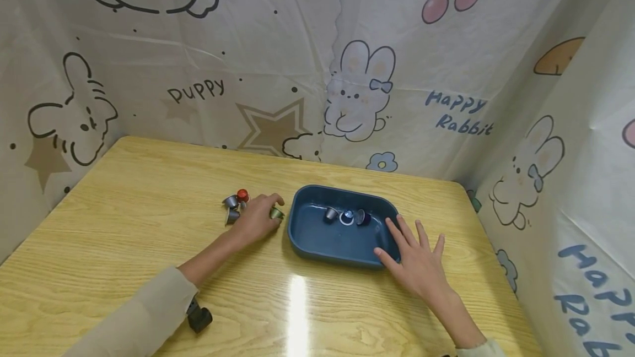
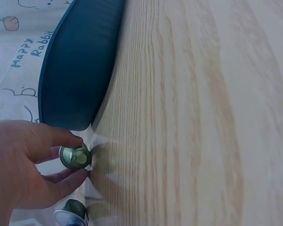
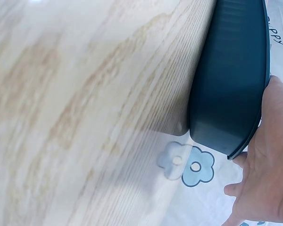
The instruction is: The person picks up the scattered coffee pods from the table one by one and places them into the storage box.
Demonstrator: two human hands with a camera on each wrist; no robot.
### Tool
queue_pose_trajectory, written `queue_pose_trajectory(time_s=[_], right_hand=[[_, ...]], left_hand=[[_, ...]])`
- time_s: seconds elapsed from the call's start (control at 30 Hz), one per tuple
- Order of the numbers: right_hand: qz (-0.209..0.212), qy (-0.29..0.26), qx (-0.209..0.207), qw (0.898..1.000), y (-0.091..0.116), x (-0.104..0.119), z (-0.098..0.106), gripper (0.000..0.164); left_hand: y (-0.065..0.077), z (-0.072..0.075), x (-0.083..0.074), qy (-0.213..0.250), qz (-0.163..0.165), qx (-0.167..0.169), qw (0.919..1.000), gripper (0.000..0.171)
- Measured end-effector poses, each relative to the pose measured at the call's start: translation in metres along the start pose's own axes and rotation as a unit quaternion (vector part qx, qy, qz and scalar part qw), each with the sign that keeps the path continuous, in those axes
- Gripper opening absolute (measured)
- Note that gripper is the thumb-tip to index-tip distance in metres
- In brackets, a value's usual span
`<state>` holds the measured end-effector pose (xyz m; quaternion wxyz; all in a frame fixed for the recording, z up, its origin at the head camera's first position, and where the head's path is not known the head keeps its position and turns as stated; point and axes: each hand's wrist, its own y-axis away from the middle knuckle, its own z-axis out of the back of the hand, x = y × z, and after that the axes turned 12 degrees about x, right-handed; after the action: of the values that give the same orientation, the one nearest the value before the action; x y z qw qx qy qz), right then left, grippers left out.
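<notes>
Beside the left end of the dark blue bin (image 1: pixel 327 252), my left hand (image 1: pixel 255 219) pinches a green coffee capsule (image 2: pixel 76 157) between thumb and fingers, low over the wood. Close to that hand stand a red capsule (image 1: pixel 242 195) and grey capsules (image 1: pixel 231 216), partly covered by it; one capsule (image 2: pixel 70 213) also shows below the fingers in the left wrist view. My right hand (image 1: pixel 419 263) rests on the bin's right rim, its fingers spread and straight. Inside the bin lie a silver capsule (image 1: pixel 331 214), a blue one (image 1: pixel 349 214) and a dark purple one (image 1: pixel 364 217).
The wooden table (image 1: pixel 238 296) carries the bin and capsules. A curtain (image 1: pixel 278 59) printed with rabbits and puppies hangs along the back and sides. A small black device (image 1: pixel 200 318) is strapped at the left wrist.
</notes>
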<state>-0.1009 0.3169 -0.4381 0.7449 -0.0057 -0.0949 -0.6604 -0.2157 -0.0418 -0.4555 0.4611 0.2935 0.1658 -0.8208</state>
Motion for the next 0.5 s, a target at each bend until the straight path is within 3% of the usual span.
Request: queue_pose_trajectory(time_s=[0.2,0.5], right_hand=[[0.001,-0.005,0.004,1.000,0.000,0.001,0.001,0.079],[-0.002,0.000,0.005,1.000,0.001,0.002,0.002,0.080]], left_hand=[[0.000,0.001,-0.002,0.003,0.008,0.004,1.0000,0.033],[0.001,0.013,-0.009,0.034,0.013,-0.006,0.9993,0.031]])
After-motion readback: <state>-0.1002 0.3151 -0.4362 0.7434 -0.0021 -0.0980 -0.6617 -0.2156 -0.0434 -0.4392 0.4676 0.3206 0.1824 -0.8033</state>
